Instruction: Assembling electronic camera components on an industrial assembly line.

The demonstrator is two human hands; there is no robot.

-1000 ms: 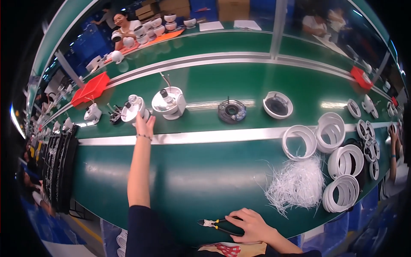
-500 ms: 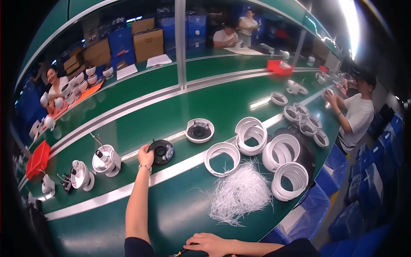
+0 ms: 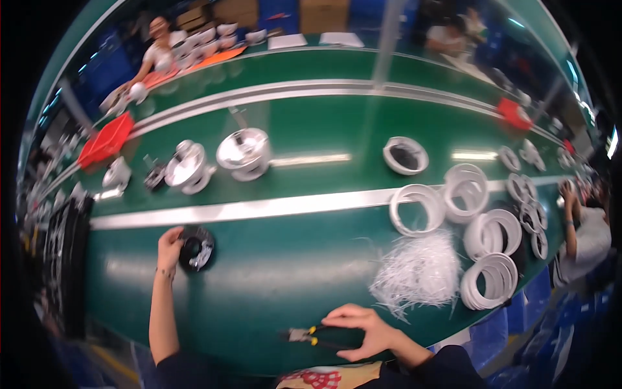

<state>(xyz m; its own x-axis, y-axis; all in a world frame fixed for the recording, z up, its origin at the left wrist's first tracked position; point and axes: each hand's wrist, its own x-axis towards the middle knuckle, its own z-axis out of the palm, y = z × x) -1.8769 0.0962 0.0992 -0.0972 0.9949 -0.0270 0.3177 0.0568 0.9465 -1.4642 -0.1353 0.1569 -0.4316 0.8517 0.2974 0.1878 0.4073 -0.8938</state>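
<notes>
My left hand (image 3: pixel 170 249) pinches the left rim of a black ring-shaped part (image 3: pixel 206 249). That part has a round hole in its middle and some glossy pieces on its face. It is over the near green worktop, just below the pale strip. Near the front edge, my right hand (image 3: pixel 370 332) has thumb and fingers spread around the handles of a small pair of pliers (image 3: pixel 301 334). The pliers have yellow and black handles, and their metal jaws point left. Blur hides whether the jaws are apart.
White rings (image 3: pixel 490 233) stand in stacks at the right, behind and beside a heap of thin white strips (image 3: pixel 418 272). Beyond the pale strip are a white bowl-shaped housing (image 3: pixel 405 155), white camera-like units (image 3: pixel 244 153) and a red bin (image 3: pixel 107 139). A co-worker (image 3: pixel 585 240) is at far right.
My left hand has brought the black part from beyond the pale strip to the near worktop. My right hand has spread around the pliers, now more fully visible. The view has turned left.
</notes>
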